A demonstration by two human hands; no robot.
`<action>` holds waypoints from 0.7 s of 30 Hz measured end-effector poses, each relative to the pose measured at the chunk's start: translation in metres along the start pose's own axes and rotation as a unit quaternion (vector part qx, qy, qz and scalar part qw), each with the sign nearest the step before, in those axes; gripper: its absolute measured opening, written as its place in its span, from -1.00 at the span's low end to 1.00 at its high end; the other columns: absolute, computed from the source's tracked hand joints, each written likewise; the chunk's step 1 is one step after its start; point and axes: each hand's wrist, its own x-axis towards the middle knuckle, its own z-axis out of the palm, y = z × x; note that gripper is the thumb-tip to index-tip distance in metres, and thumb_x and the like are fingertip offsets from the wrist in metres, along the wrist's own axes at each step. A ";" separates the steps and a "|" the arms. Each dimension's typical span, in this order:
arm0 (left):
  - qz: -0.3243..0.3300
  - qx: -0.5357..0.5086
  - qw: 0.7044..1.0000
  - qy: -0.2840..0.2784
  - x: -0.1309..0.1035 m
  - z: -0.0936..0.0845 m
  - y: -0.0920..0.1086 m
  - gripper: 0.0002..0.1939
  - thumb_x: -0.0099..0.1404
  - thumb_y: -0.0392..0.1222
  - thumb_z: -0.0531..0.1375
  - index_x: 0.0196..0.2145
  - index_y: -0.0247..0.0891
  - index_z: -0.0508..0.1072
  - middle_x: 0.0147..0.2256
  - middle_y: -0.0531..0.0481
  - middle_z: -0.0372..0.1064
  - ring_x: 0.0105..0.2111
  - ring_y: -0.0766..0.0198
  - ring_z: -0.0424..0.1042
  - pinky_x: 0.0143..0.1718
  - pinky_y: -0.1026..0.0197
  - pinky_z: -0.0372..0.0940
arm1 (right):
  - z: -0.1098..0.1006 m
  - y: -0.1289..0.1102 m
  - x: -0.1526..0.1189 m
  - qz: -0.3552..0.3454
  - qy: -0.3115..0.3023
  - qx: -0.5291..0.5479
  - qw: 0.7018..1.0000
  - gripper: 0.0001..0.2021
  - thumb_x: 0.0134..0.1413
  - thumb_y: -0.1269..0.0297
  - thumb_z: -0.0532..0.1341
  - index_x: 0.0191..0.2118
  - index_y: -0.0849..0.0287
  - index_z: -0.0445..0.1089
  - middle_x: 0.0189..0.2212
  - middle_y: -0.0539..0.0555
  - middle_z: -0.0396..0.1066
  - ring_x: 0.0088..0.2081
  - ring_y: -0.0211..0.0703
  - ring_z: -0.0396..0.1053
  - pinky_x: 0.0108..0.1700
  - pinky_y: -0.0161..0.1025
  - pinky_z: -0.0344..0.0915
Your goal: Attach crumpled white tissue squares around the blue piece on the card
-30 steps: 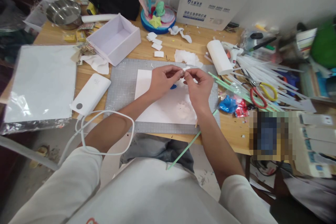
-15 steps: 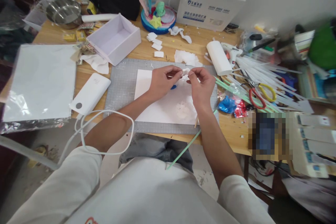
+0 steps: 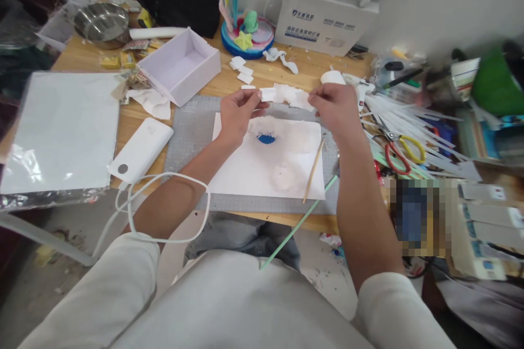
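Observation:
A small white piece (image 3: 268, 94) of tissue or paper is pinched between the thumb and fingers of my left hand (image 3: 237, 117). My right hand (image 3: 336, 106) has its fingertips closed at the right edge of a torn white tissue piece (image 3: 292, 96), which lies at the mat's far edge. Below both hands a white sheet (image 3: 241, 180) rests on the grey cutting mat (image 3: 184, 147). On it sit a blue patch (image 3: 267, 139) ringed with whitish fluffy material, a round pale lump (image 3: 284, 175) and a thin wooden stick (image 3: 314, 169).
A white power bank (image 3: 141, 150) with a looped cable lies left, near a pale open box (image 3: 180, 68). Scissors (image 3: 397, 157), white sticks (image 3: 413, 120) and a white roll (image 3: 332, 77) are at the right. A green stick (image 3: 298, 223) juts over the front edge.
My hands, which were together over the sheet, have parted. My right hand has moved right to the torn tissue, my left slightly left with a white piece. The blue patch and wooden stick are now uncovered.

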 end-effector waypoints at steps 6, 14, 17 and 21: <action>-0.010 0.009 1.000 -0.003 -0.001 0.001 -0.004 -0.82 0.29 -0.09 0.34 -0.28 -0.25 0.50 -0.33 -0.01 0.55 -0.27 0.24 0.63 -0.23 0.21 0.55 | 0.011 -0.004 0.046 0.114 -0.085 -0.173 0.975 -0.80 0.02 0.40 0.25 -0.59 0.12 0.47 -0.73 -0.08 0.23 -0.49 -0.26 0.36 -0.26 -0.15 0.37; 0.000 0.018 0.999 -0.027 -0.004 0.003 -0.008 -0.78 0.28 -0.06 0.34 -0.29 -0.26 0.49 -0.33 -0.01 0.56 -0.30 0.26 0.63 -0.27 0.25 0.53 | 0.002 0.005 0.033 0.030 0.055 -0.238 0.969 -0.85 0.03 0.48 0.20 -0.43 0.12 0.46 -0.42 0.09 0.52 -0.26 -0.01 0.49 -0.01 0.07 0.39; -0.006 0.017 0.999 -0.030 -0.005 0.004 -0.007 -0.81 0.27 -0.09 0.34 -0.31 -0.26 0.49 -0.35 -0.01 0.55 -0.29 0.25 0.63 -0.29 0.27 0.53 | -0.001 0.009 0.023 0.020 0.073 -0.207 0.975 -0.84 0.04 0.50 0.19 -0.35 0.14 0.50 -0.37 0.08 0.54 -0.30 -0.10 0.46 -0.02 0.01 0.38; -0.004 0.031 0.999 -0.032 -0.005 0.004 -0.007 -0.79 0.27 -0.07 0.34 -0.29 -0.25 0.48 -0.31 -0.02 0.56 -0.27 0.24 0.63 -0.28 0.25 0.53 | 0.002 0.015 0.016 0.027 0.058 -0.179 0.982 -0.84 0.03 0.48 0.21 -0.34 0.15 0.54 -0.40 0.07 0.53 -0.35 -0.10 0.45 -0.05 0.01 0.38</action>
